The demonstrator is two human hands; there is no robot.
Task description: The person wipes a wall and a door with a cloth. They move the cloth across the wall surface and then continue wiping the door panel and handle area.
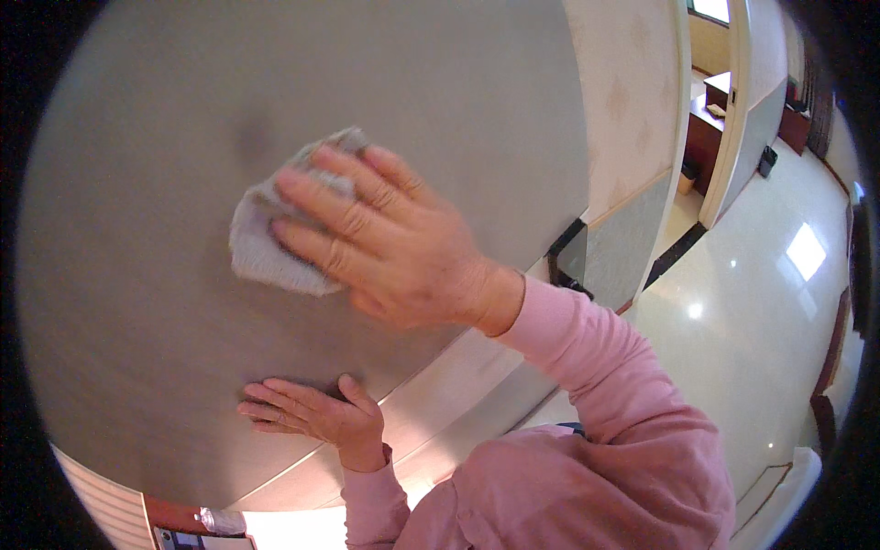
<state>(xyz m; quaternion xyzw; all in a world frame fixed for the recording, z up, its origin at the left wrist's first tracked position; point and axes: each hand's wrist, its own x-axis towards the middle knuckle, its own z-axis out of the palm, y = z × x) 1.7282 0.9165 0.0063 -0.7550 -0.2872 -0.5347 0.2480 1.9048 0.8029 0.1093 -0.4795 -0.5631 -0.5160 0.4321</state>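
A large, smooth grey panel [440, 75] fills most of the view. Against it my right hand [405, 240] presses a folded white cloth [275, 254], fingers spread over the top and the thumb low at its side. The right hand and the cloth are slightly blurred. Lower down, near the panel's edge, my left hand [316, 412] has its thumb held apart from the fingers and holds nothing. Its palm faces the panel; whether it touches cannot be told.
Beyond the panel stands a pale wall [622, 89] with a grey lower part. An open doorway [701, 137] shows dark red furniture. Glossy pale floor [729, 330] stretches along the right, with a black bin [768, 161]. A clear plastic item [223, 520] lies at the lower left.
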